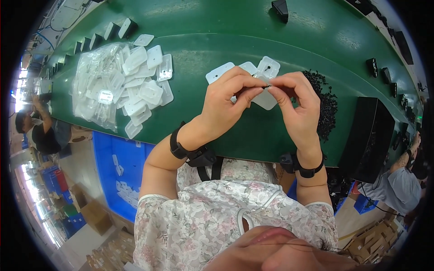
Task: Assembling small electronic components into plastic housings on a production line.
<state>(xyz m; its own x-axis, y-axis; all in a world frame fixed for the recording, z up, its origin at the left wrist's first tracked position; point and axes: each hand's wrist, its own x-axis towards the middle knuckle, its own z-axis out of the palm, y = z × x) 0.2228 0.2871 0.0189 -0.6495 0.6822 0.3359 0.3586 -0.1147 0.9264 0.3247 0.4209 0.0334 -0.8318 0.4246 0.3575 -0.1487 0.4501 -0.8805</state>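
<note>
My left hand (pixel 226 100) and my right hand (pixel 299 101) meet above the green table (pixel 190 113). Both are closed in a pinch, thumb against forefinger, on one small black part (pixel 267 86); fingertips cover most of it, so its exact kind is unclear. Beneath and just beyond the fingers lie several translucent white plates with rounded corners. One white plate (pixel 266 101) shows below the fingertips, another (pixel 268 66) carries a small black piece, and a third plate (pixel 219 72) rests past my left hand. Beside my right hand spreads a pile of small black parts (pixel 327 110).
To the left, loose white plates (pixel 151 91) heap against clear plastic bags (pixel 92 86). A black box (pixel 368 137) stands at the right edge. Black housings (pixel 128 28) line the far left. Below the table sits a blue bin (pixel 106 174). Other people work at both sides.
</note>
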